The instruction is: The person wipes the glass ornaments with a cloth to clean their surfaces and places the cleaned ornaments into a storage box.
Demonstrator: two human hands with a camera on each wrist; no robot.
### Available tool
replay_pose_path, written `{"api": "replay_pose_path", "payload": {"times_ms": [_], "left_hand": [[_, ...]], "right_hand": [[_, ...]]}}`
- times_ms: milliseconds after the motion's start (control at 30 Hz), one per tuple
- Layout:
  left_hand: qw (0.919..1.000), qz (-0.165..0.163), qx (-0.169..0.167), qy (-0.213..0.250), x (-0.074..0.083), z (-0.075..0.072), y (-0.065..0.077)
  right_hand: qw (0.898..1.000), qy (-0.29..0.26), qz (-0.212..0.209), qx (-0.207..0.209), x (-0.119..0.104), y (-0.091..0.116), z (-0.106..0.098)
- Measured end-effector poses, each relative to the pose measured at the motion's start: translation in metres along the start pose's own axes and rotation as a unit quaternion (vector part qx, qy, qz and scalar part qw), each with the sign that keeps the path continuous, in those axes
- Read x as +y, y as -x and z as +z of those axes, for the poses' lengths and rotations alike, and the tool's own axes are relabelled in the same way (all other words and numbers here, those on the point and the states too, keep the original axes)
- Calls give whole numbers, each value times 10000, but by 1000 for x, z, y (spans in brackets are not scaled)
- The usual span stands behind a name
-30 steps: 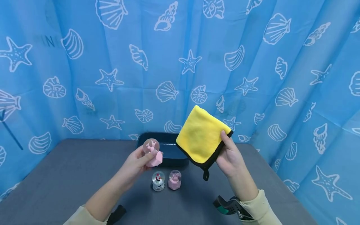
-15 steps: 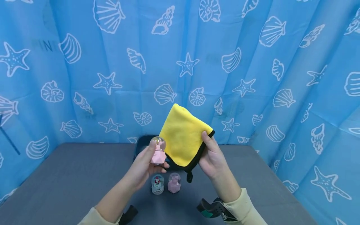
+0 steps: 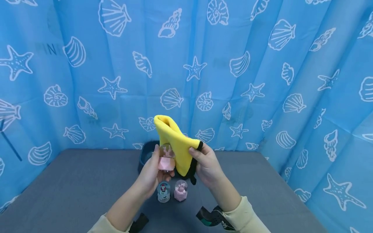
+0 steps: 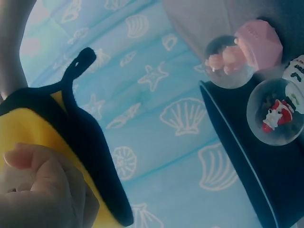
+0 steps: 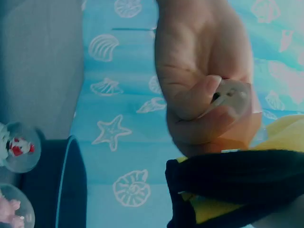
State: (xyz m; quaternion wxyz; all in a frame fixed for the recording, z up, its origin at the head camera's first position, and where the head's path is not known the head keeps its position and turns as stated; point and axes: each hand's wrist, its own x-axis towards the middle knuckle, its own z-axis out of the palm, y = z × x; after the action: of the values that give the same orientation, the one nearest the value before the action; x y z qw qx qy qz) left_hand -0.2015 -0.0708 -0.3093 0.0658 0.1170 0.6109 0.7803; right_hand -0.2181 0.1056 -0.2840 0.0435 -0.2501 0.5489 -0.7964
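Observation:
My left hand (image 3: 150, 174) grips a small pink snow globe (image 3: 166, 163) by its faceted base, the clear dome upward. With the right hand (image 3: 208, 163) I pinch a yellow cloth (image 3: 177, 142) with a black border along its edge. The cloth is folded over and stands right beside the globe, its left part behind the dome; whether it touches the dome I cannot tell. In the left wrist view the cloth's black hanging loop (image 4: 78, 66) shows. The right wrist view shows the left hand's curled fingers (image 5: 204, 114) around the globe's base, mostly hidden.
On the grey table (image 3: 87, 181), below my hands, stand a white snow globe (image 3: 163, 192) with a red-and-white figure and another pink snow globe (image 3: 180, 191). Behind my hands is a dark blue tray (image 3: 145, 153), partly covered. A blue shell-patterned curtain (image 3: 128, 81) hangs at the back.
My right hand has brought the cloth leftward to the pink snow globe, and the cloth has folded over. The left hand has moved slightly right and turned the globe upright.

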Motion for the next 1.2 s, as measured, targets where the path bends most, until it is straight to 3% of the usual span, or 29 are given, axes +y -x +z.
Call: {"api": "replay_pose_path", "payload": {"times_ms": [233, 333, 433, 600, 767, 1067, 1200], "left_hand": [[9991, 81, -19, -418, -3, 3, -1], [9985, 88, 76, -538, -4, 4, -1], [9977, 76, 170, -646, -6, 5, -2], [9959, 5, 262, -867, -8, 6, -2], [9938, -21, 222, -1092, -9, 5, -3], [9904, -102, 189, -1367, -13, 2, -1], [9866, -289, -106, -1605, -12, -1, -3]], "right_hand": [[9905, 809, 195, -1094, 11, -6, -3], [9845, 1241, 181, -1228, 14, -9, -4], [9740, 1909, -108, -1213, 17, -10, -2], [9598, 2602, -699, -784, 27, -11, 4], [9596, 2641, -949, -196, 34, -9, 7], [9709, 2107, -652, 935, 42, -11, 4], [9733, 1808, -253, 1393, 44, -14, -3]]}}
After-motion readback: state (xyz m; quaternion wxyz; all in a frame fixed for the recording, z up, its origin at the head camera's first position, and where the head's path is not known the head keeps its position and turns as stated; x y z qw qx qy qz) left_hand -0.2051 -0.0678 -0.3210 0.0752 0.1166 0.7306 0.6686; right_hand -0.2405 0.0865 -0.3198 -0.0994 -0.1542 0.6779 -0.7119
